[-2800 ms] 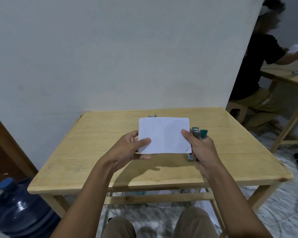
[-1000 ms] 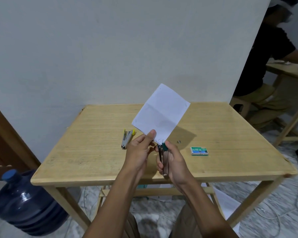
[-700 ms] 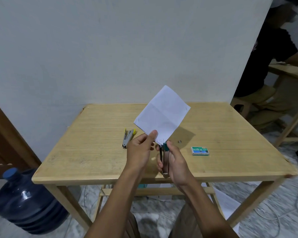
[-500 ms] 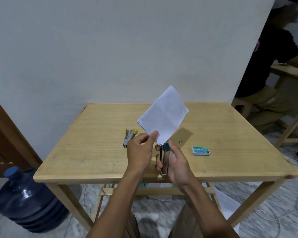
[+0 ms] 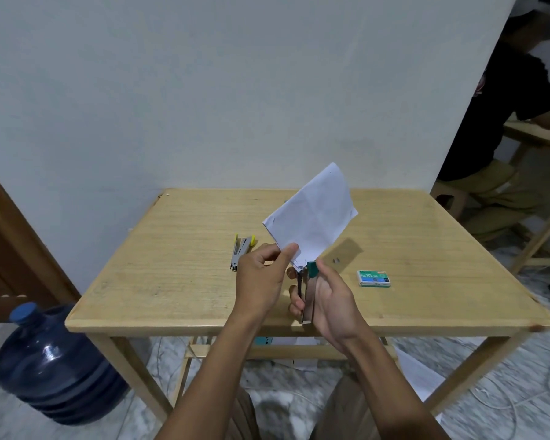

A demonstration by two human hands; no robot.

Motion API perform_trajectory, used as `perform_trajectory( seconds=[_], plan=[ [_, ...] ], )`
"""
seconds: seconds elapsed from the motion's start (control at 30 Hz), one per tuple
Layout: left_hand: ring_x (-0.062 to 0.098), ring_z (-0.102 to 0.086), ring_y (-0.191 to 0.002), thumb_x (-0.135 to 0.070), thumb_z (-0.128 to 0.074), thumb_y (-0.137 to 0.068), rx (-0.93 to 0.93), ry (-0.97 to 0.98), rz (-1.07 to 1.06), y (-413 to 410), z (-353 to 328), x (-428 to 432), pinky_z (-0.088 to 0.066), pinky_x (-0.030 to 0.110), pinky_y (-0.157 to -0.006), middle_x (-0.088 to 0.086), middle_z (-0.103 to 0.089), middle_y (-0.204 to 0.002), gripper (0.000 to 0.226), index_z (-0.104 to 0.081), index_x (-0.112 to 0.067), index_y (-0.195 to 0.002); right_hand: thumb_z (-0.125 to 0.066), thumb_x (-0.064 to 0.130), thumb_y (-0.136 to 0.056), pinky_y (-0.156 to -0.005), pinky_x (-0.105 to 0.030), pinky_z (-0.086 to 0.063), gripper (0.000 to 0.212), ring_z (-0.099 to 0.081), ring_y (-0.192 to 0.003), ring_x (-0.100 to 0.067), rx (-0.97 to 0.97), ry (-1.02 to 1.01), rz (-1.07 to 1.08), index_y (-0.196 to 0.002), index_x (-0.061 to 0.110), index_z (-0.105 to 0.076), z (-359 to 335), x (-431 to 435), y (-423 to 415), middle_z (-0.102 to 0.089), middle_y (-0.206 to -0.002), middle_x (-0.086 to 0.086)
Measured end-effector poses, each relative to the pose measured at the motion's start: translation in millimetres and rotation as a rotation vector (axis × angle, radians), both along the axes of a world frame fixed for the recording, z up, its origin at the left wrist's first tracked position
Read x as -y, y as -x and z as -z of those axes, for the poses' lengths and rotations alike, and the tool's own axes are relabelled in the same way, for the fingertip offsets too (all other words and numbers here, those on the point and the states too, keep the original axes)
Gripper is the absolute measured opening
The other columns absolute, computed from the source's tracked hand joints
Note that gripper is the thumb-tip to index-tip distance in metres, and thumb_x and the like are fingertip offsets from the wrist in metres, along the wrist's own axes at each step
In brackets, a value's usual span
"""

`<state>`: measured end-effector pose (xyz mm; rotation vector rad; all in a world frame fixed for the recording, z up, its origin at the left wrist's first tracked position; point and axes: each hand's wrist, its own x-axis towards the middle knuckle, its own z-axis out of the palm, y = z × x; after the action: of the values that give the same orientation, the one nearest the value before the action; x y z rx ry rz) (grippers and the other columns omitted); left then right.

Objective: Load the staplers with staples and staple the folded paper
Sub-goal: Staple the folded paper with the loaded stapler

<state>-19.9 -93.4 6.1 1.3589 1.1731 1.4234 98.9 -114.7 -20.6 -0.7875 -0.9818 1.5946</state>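
Above a wooden table (image 5: pixel 178 281), the left hand (image 5: pixel 262 281) pinches the paper's (image 5: pixel 311 217) near corner; the right hand (image 5: pixel 329 300) grips the stapler (image 5: pixel 308 292). Seat that corner fully, then squeeze firmly.

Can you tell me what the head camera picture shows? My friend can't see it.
The left hand holds a paper while the right hand grips a green stapler at its corner. A yellow stapler and staple box lie on the table.
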Motion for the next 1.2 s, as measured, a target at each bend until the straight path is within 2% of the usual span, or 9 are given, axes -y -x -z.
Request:
perform_trajectory(
  seconds=[0.13, 0.3, 0.43, 0.6, 0.7, 0.77, 0.9, 1.0, 1.2],
  plan=[
    [0.004, -0.059, -0.06, -0.018, -0.072, -0.088, -0.073, -0.062, -0.003, 2, 0, 1, -0.044, 0.013, -0.06, 0.004, -0.069, -0.067, 0.022, -0.073, -0.009, -0.069, -0.04, 0.051, -0.089, -0.054, -0.031, -0.036, 0.045, -0.039, -0.053, -0.016, -0.025, 0.01, -0.002, -0.108, 0.011, -0.051, 2, 0, 0, -0.039, -0.081, -0.012],
    [0.0, -0.056, -0.056, -0.016, -0.075, -0.085, -0.066, 0.052, 0.1, 9, -1, 0, -0.044, 0.012, -0.06, -0.007, -0.065, -0.059, 0.017, -0.073, -0.012, -0.069, -0.039, 0.051, -0.09, -0.056, -0.031, -0.035, 0.045, -0.038, -0.054, -0.016, 0.004, 0.004, -0.015, -0.109, 0.012, -0.05, 2, 1, -3, -0.037, -0.081, -0.013],
    [0.0, -0.055, -0.053, -0.013, -0.077, -0.083, -0.005, 0.094, 0.113, 10, -4, -2, -0.044, 0.013, -0.056, -0.003, -0.066, -0.062, 0.016, -0.073, 0.002, -0.076, -0.039, 0.05, -0.09, -0.054, -0.03, -0.036, 0.044, -0.037, -0.053, -0.016, -0.003, -0.009, -0.014, -0.11, 0.011, -0.047, 0, 1, -3, -0.042, -0.083, -0.01],
    [0.009, -0.048, -0.056, -0.02, -0.08, -0.08, -0.001, 0.068, 0.018, 8, 0, -5, -0.042, 0.022, -0.059, 0.0, -0.057, -0.057, 0.027, -0.069, 0.002, -0.068, -0.04, 0.054, -0.089, -0.056, -0.032, -0.036, 0.046, -0.041, -0.053, -0.016, 0.05, 0.017, -0.005, -0.099, 0.01, -0.052, 4, 0, -3, -0.049, -0.083, -0.008],
    [0.005, -0.043, -0.05, -0.016, -0.08, -0.079, -0.028, 0.039, -0.039, 6, 1, -4, -0.037, 0.018, -0.055, -0.012, -0.05, -0.047, 0.03, -0.065, -0.01, -0.055, -0.041, 0.057, -0.086, -0.058, -0.033, -0.034, 0.049, -0.042, -0.052, -0.017, 0.099, 0.053, -0.005, -0.093, 0.01, -0.053, 5, 1, -4, -0.043, -0.073, -0.01],
    [0.003, -0.046, -0.052, -0.014, -0.08, -0.079, -0.011, 0.02, -0.073, 4, 2, -3, -0.038, 0.016, -0.055, -0.013, -0.053, -0.048, 0.028, -0.067, -0.017, -0.055, -0.041, 0.057, -0.086, -0.057, -0.032, -0.036, 0.049, -0.042, -0.052, -0.017, 0.116, 0.06, -0.002, -0.095, 0.009, -0.051, 5, 1, -4, -0.044, -0.072, -0.009],
    [0.005, -0.057, -0.061, -0.015, -0.081, -0.078, 0.03, 0.01, -0.092, 3, 4, -2, -0.045, 0.015, -0.062, -0.004, -0.066, -0.062, 0.019, -0.073, -0.02, -0.063, -0.042, 0.052, -0.094, -0.055, -0.029, -0.04, 0.046, -0.044, -0.052, -0.016, 0.108, 0.065, -0.013, -0.106, 0.007, -0.046, 3, 3, -1, -0.044, -0.075, -0.007],
    [0.001, -0.061, -0.062, -0.015, -0.081, -0.078, 0.021, 0.016, -0.071, 1, 3, 0, -0.045, 0.012, -0.061, -0.003, -0.069, -0.066, 0.014, -0.074, -0.018, -0.066, -0.032, 0.045, -0.1, -0.055, -0.029, -0.04, 0.041, -0.044, -0.053, -0.016, 0.067, 0.075, -0.024, -0.111, 0.007, -0.044, -1, 6, 2, -0.044, -0.077, -0.005],
    [-0.004, -0.052, -0.049, -0.01, -0.079, -0.08, 0.061, 0.057, -0.04, -3, 1, 6, -0.04, 0.009, -0.052, -0.017, -0.057, -0.048, 0.023, -0.068, -0.014, -0.061, -0.027, 0.042, -0.104, -0.058, -0.03, -0.038, 0.04, -0.043, -0.055, -0.015, 0.023, 0.085, -0.018, -0.11, 0.012, -0.053, -5, 7, 4, -0.049, -0.086, -0.005]
  ],
)
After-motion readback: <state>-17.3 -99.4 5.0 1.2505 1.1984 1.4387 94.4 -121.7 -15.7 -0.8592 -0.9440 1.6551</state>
